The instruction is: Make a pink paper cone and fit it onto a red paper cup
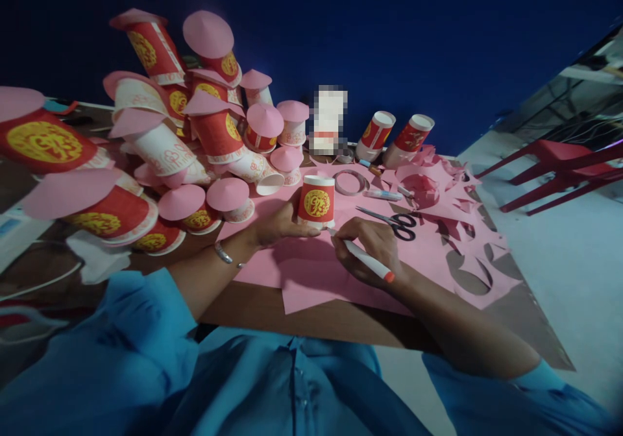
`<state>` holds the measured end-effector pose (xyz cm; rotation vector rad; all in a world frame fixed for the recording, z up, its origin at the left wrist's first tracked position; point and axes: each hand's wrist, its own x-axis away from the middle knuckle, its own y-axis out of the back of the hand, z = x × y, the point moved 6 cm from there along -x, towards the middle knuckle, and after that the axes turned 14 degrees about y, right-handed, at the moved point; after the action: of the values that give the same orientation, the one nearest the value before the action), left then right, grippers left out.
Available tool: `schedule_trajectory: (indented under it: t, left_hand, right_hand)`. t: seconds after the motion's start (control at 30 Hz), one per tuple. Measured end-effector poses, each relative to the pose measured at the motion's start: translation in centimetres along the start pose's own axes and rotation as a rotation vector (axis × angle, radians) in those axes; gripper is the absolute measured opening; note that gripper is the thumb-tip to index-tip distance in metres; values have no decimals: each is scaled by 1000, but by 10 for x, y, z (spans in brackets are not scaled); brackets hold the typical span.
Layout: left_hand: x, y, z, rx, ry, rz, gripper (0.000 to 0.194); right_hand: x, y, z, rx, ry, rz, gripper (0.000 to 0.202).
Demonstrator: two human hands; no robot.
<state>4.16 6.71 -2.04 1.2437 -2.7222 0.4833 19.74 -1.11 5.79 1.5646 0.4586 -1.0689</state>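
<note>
A red paper cup [317, 204] with a yellow round emblem stands upside down on pink paper [311, 280]. My left hand [282, 223] grips its left side and lower rim, fingers partly hidden behind it. In my right hand [372, 244] is a white marker [363, 259] with a red end; its tip meets the pink paper or the cup's bottom rim, I cannot tell which. Black-handled scissors [402, 225] lie just beyond my right hand. A roll of tape [351, 183] and a capped pen [382, 195] rest behind the cup.
Several paper cups with pink cone tops [214, 128] are piled at the left. Two red cups [376, 135] stand at the back. Cut pink scraps [467, 228] cover the table's right side. A red plastic stool [559, 163] is on the floor at the right.
</note>
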Motion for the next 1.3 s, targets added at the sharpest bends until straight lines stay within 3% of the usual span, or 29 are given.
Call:
schedule_trajectory:
  t: [0.3, 1.0, 1.3]
  left_hand:
    - [-1, 1, 2, 38, 5, -36, 101]
    - [-3, 2, 4, -35, 9, -46, 111]
    - [-2, 4, 5, -52, 7, -59, 108]
  right_hand:
    - [-1, 2, 3, -5, 15, -12, 14]
    - [-2, -1, 2, -15, 16, -29, 17]
    - [-4, -1, 3, -52, 23, 42, 14]
